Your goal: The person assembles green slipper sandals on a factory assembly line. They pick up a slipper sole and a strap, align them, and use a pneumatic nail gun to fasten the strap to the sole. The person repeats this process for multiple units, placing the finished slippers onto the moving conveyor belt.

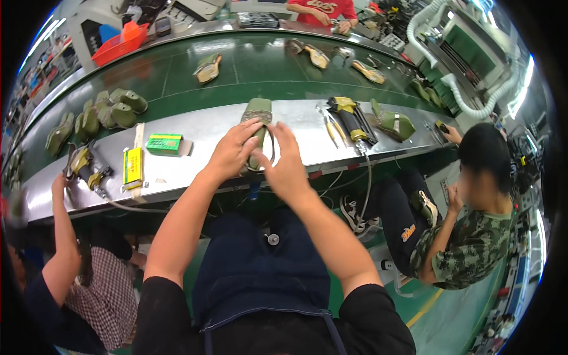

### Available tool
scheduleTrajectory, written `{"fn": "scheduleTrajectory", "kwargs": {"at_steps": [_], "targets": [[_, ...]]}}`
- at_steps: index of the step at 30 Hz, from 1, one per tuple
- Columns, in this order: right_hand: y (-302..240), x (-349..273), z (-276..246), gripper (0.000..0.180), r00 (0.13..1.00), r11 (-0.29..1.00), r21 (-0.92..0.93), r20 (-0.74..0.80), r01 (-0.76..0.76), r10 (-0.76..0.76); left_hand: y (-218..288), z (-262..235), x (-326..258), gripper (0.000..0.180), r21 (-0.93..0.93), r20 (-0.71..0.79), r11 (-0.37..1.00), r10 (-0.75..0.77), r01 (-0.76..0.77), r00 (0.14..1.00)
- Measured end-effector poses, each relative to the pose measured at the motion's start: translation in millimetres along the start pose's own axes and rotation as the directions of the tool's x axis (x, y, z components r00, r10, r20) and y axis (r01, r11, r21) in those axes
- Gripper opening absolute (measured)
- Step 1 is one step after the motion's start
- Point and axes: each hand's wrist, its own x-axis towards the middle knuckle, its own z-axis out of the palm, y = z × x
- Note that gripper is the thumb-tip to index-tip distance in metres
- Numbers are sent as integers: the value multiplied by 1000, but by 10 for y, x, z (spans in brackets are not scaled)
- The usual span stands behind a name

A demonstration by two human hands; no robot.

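On the metal edge of the bench in front of me lies a green shoe last (pixel 260 105) with a woven strap (pixel 256 116) across it. My left hand (pixel 232 149) grips its left side, fingers over the strap. My right hand (pixel 286 161) is at its right side, fingers stretched out and thumb apart, slightly blurred. A thin dark strap loops up beside the right hand's fingers. The hands partly cover the last's near end.
Left lie a green box (pixel 164 144), a yellow box (pixel 132 167) and a black-yellow tool (pixel 89 171). Pliers (pixel 335 129), another black-yellow tool (pixel 351 120) and a strapped green last (pixel 393 122) lie right. Co-workers sit on both sides; beyond is a green belt (pixel 260 65) carrying shoes.
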Motion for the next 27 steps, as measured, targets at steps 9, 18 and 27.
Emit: {"fn": "scheduleTrajectory", "kwargs": {"at_steps": [9, 18, 27], "targets": [[-34, -493, 621, 87, 988, 984, 155, -113, -83, 101, -183, 159, 9, 53, -509, 43, 857, -74, 86, 996], [19, -11, 383, 100, 884, 817, 338, 177, -468, 433, -165, 89, 10, 58, -339, 41, 939, -52, 63, 998], [-136, -761, -1223, 61, 587, 358, 483, 757, -799, 289, 1092, 180, -952, 108, -11, 349, 978, 198, -207, 916]]}}
